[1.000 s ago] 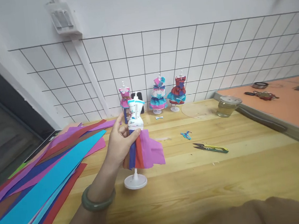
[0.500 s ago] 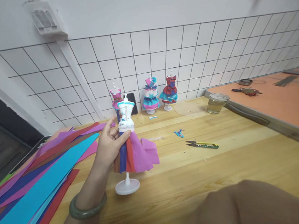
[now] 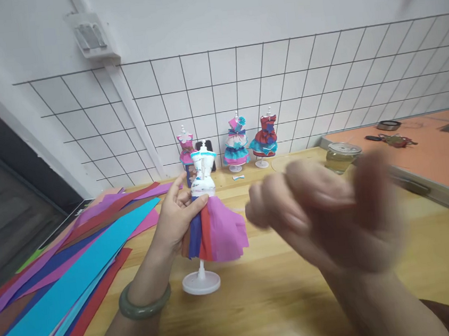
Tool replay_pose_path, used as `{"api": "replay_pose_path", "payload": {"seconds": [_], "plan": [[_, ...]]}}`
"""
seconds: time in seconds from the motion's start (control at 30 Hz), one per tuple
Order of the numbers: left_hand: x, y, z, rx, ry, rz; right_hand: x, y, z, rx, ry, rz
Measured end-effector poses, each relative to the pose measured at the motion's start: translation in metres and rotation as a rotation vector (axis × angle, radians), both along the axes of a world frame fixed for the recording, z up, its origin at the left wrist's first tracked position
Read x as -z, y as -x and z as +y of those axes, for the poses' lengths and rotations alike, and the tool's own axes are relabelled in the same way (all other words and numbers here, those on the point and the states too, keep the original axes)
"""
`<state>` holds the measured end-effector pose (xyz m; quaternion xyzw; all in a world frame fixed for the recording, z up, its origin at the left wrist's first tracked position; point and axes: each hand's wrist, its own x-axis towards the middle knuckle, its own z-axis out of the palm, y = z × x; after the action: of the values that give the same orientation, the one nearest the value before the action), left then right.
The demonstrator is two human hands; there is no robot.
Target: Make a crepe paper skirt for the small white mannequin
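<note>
A small white dress form (image 3: pixel 203 178) stands upright on its round base, wearing a skirt (image 3: pixel 226 229) of brown, dark blue, red and magenta strips. My left hand (image 3: pixel 177 213) grips it at the waist from the left, thumb across the front of the skirt's top. To the right of the form, my right hand (image 3: pixel 325 211) is raised above the table, blurred by motion. Its fingers look curled, but whether anything is between them cannot be made out. It does not touch the form.
Colored paper strips (image 3: pixel 73 258) spread over the left side. Along the tiled wall stand three dressed forms, including a pink-and-blue one (image 3: pixel 236 153) and a red one (image 3: pixel 265 137), by a dark phone. A lidded cup (image 3: pixel 341 157) and an orange surface (image 3: pixel 439 151) are at right.
My right hand has risen from the lower right edge into the middle right, covering the snips and blue scrap. The view has shifted slightly; my left hand keeps its hold on the form.
</note>
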<state>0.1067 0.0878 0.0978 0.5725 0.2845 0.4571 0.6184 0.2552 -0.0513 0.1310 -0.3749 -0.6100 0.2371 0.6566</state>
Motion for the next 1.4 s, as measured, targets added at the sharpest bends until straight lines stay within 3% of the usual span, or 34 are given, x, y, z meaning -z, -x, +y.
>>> {"api": "replay_pose_path", "payload": {"seconds": [0.07, 0.1, 0.17, 0.27, 0.37, 0.57, 1.1, 1.4], "plan": [[-0.002, 0.001, -0.002, 0.038, -0.01, -0.013, -0.006, -0.002, 0.029, 0.068, 0.043, 0.024], [-0.002, 0.002, -0.003, 0.056, -0.017, -0.017, -0.004, -0.003, 0.042, 0.131, 0.125, -0.016], [-0.004, 0.004, -0.004, 0.086, -0.027, -0.021, 0.004, -0.005, 0.06, 0.131, 0.285, -0.163], [-0.005, 0.005, -0.005, 0.115, -0.037, -0.027, 0.015, -0.01, 0.069, -0.002, 0.495, -0.33], [-0.005, 0.005, -0.005, 0.13, -0.051, -0.019, 0.017, -0.011, 0.066, -0.187, 0.576, -0.334], [-0.006, 0.006, -0.006, 0.125, -0.045, -0.016, 0.019, -0.011, 0.064, -0.323, 0.638, -0.247], [-0.003, 0.009, -0.003, 0.113, -0.097, -0.008, 0.025, -0.003, 0.065, -0.162, 0.596, -0.325], [-0.003, 0.008, -0.005, 0.143, -0.064, -0.051, 0.027, -0.003, 0.067, -0.151, 0.599, -0.345]]}}
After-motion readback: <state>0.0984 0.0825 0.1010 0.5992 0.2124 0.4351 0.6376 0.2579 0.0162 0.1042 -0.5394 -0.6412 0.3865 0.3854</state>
